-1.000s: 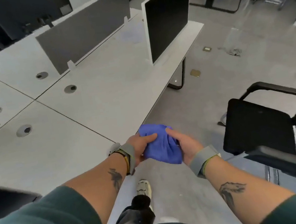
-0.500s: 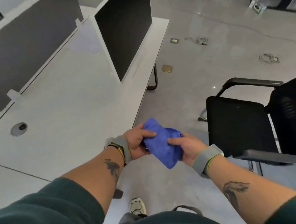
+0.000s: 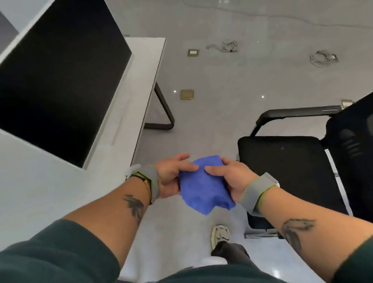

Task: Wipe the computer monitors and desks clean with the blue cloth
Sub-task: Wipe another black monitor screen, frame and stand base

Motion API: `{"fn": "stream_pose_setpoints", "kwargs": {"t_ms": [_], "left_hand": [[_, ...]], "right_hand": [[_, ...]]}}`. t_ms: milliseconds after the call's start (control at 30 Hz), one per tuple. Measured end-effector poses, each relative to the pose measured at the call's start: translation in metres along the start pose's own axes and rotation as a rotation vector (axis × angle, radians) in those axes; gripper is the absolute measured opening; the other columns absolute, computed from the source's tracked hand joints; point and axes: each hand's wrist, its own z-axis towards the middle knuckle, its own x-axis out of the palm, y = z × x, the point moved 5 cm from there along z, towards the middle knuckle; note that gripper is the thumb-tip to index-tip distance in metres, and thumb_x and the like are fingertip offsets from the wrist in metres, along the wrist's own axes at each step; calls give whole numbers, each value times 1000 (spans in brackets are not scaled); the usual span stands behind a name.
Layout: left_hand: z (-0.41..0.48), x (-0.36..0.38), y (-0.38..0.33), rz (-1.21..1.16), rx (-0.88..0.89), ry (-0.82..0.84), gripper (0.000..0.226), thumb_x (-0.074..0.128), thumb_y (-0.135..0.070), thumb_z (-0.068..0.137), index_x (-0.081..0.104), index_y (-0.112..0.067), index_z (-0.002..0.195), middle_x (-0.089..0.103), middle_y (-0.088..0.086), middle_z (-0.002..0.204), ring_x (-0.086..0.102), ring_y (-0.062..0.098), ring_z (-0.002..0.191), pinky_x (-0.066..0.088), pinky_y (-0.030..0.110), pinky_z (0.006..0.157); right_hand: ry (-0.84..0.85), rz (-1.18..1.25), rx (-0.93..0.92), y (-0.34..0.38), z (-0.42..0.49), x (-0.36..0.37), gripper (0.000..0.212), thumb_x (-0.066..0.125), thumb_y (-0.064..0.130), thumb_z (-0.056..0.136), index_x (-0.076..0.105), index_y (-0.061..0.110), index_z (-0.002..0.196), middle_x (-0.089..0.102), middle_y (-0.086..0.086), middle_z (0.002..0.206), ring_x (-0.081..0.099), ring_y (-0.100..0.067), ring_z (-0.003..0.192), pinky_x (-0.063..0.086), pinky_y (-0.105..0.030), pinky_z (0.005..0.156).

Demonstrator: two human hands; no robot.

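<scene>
While left hand [image 3: 171, 178] and right hand [image 3: 234, 179] grip it, blue cloth [image 3: 201, 189] hangs bunched.

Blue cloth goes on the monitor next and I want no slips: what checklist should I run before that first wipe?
1. Grip on blue cloth: ok; left hand and right hand both pinch it.
2. Cloth folded flat: not ok; it is bunched, edges hanging.
3. Monitor screen unobstructed: ok; nothing stands before it on the desk.
4. Cloth on a surface: not ok; it hangs over the floor, off the desk.
5. Office chair out of the way: ok; it stands to the right.
6. Cloth clean or damp: cannot tell.
</scene>
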Motion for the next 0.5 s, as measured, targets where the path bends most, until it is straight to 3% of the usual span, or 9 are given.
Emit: {"fn": "stream_pose_setpoints", "kwargs": {"t_ms": [100,167,300,400,500], "left_hand": [[26,9,-15,-30,-74,-57,94,75,-15,86,17,-39,157,55,2,135,64,30,116,44,56,106],[42,17,-29,-14,-92,-72,92,71,-17,91,13,-41,157,59,3,131,68,30,110,50,51,100],[75,7,-77,92,25,-179,59,60,-10,98,41,-29,151,65,11,128,65,29,111,52,47,98],[101,-8,-118,129,109,-225,41,57,-11,100,56,-20,140,67,11,125,65,25,103,56,41,87],[132,-17,-161,156,141,-212,39,61,-3,95,60,-13,133,66,10,117,65,20,94,54,29,71]], "right_hand": [[-76,66,-18,35,30,-15,41,72,2,85,59,5,123,71,-21,111,70,-36,101,59,-47,82],[-116,75,-11,60,52,-23,42,73,3,84,59,8,124,69,-20,115,69,-36,102,59,-48,83],[-215,16,-14,103,99,-36,60,77,5,81,53,14,135,67,-18,118,69,-33,101,57,-50,89],[-80,93,46,129,132,-26,79,72,5,87,35,35,149,64,-11,122,70,-28,102,57,-45,87],[56,37,62,163,161,-16,65,68,-3,87,48,23,143,61,-10,130,68,-29,106,56,-38,80]]}}
